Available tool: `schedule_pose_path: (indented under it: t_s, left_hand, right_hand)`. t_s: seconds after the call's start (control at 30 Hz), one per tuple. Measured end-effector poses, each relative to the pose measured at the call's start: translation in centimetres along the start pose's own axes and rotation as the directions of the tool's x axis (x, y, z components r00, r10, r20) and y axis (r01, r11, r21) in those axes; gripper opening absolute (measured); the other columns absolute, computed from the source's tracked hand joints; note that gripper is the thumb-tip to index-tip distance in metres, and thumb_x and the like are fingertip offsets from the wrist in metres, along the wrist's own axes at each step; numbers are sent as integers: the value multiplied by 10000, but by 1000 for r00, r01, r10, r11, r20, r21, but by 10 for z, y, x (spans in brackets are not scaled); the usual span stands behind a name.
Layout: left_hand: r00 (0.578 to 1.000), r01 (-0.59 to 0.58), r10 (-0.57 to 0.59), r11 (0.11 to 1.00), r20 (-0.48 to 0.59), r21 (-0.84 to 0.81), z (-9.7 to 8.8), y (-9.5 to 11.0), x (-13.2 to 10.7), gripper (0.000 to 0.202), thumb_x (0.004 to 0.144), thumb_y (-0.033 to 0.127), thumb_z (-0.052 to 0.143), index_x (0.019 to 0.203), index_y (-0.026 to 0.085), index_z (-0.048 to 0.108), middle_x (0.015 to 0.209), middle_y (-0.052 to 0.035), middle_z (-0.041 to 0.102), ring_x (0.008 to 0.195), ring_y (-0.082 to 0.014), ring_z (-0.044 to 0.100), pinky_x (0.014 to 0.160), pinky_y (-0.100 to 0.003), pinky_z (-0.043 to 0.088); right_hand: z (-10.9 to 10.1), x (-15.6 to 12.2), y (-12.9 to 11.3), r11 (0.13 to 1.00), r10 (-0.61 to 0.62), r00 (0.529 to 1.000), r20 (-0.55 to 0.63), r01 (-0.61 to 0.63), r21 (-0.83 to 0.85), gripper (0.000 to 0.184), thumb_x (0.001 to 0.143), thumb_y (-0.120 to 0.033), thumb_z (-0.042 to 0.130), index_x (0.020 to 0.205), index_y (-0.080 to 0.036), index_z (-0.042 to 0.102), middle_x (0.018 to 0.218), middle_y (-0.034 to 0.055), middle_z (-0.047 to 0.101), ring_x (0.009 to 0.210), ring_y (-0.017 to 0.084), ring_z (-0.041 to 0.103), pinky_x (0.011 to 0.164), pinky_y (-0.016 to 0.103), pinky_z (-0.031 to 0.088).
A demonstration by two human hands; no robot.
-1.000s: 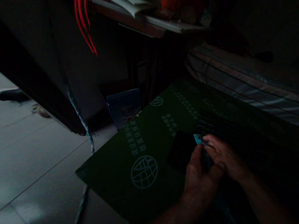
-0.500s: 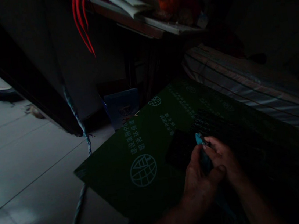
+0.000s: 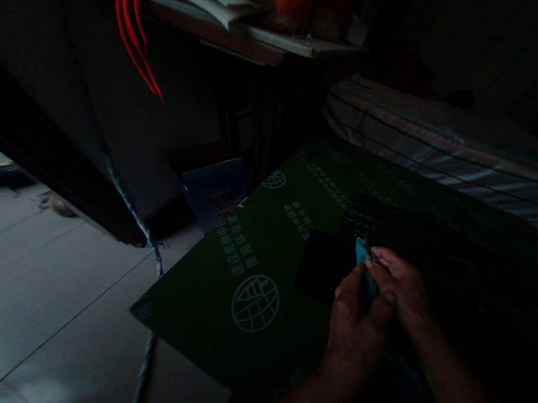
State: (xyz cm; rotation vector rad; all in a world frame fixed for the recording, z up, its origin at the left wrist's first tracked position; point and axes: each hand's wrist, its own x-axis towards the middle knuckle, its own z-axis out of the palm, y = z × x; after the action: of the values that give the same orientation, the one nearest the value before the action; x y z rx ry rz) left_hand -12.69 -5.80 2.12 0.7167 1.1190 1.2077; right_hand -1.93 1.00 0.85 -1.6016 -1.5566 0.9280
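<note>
At four o'clock, the left hand (image 3: 355,323) and right hand (image 3: 408,285) pinch and work a seemingly small blue cloth piece (image 3: 361,251), next wanting steadiness.

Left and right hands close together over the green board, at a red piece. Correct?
Not red: the head view shows the piece is blue-green. The left hand and right hand are indeed close together at it, over the green board.

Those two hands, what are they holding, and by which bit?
The left hand and right hand hold a blue thing just below its top tip. It's too dark to name it.
</note>
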Motion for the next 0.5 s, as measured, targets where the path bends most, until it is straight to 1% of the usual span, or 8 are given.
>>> schedule_pose_path:
  t_s: [0.1, 0.17, 0.23, 0.33, 0.4, 0.43, 0.47, 0.5]
  left_hand:
    - [999, 12, -7, 994, 44, -108, 2, -1, 2, 379, 733, 377, 590, 1044, 163, 629, 1007, -84, 670, 948, -240, 606, 798, -320, 493]
    - [997, -22, 28, 996, 68, -83, 1, 0, 3, 323, 728, 383, 594, 938, 149, 666, 869, -75, 692, 855, -230, 628, 721, -295, 506]
    - [992, -83, 83, 997, 91, -5, -1, 2, 4, 319, 716, 407, 606, 874, 140, 678, 785, -71, 688, 785, -219, 633, 667, -275, 507]
    - [971, -178, 150, 974, 187, 141, -5, 7, 6, 303, 733, 421, 584, 807, 146, 684, 694, -49, 672, 671, -183, 624, 602, -242, 490]
    - [948, -239, 170, 938, 269, 249, -10, 13, 8, 266, 742, 395, 571, 767, 157, 687, 663, -32, 664, 611, -160, 609, 562, -223, 469]
    - [939, -271, 181, 911, 292, 309, -15, 17, 11, 234, 733, 374, 579, 741, 167, 688, 655, -25, 661, 590, -152, 600, 544, -216, 456]
    - [931, -304, 192, 878, 311, 370, -20, 22, 15, 198, 724, 351, 588, 721, 180, 688, 659, -20, 661, 579, -147, 595, 534, -213, 446]
    - [932, -329, 216, 843, 293, 427, -27, 28, 21, 165, 719, 323, 590, 722, 191, 689, 671, -20, 664, 580, -146, 594, 541, -215, 441]
  right_hand:
    - [1, -1, 1, 1000, 8, 1000, -23, -7, 24, 396, 724, -428, 566, 981, -138, 648, 936, 108, 679, 829, 251, 632, 724, 356, 494]
    - [-1, -2, 0, 998, 3, 1000, 0, -3, 66, 394, 721, -427, 576, 981, -139, 648, 933, 106, 680, 807, 243, 636, 718, 355, 497]
    - [-3, -1, -1, 996, -9, 1000, 24, 7, 87, 386, 719, -426, 583, 982, -151, 646, 927, 99, 683, 793, 233, 637, 712, 350, 500]
    - [-10, 2, -1, 999, -27, 999, 37, 26, 33, 363, 735, -417, 562, 981, -163, 644, 941, 92, 684, 812, 225, 634, 722, 339, 495]
    - [-16, 6, -1, 996, -53, 996, 68, 58, -68, 340, 758, -390, 529, 988, -166, 643, 962, 89, 681, 847, 221, 628, 749, 334, 481]
    - [-20, 8, -3, 987, -77, 992, 101, 90, -133, 322, 767, -368, 515, 986, -171, 644, 967, 85, 681, 866, 218, 624, 764, 329, 471]
    - [-22, 11, -5, 970, -105, 984, 145, 133, -202, 296, 772, -344, 507, 973, -180, 649, 956, 76, 685, 871, 212, 621, 768, 318, 462]
    - [-25, 13, -7, 948, -130, 975, 181, 176, -266, 256, 771, -318, 507, 937, -195, 658, 919, 62, 693, 852, 202, 623, 757, 301, 455]
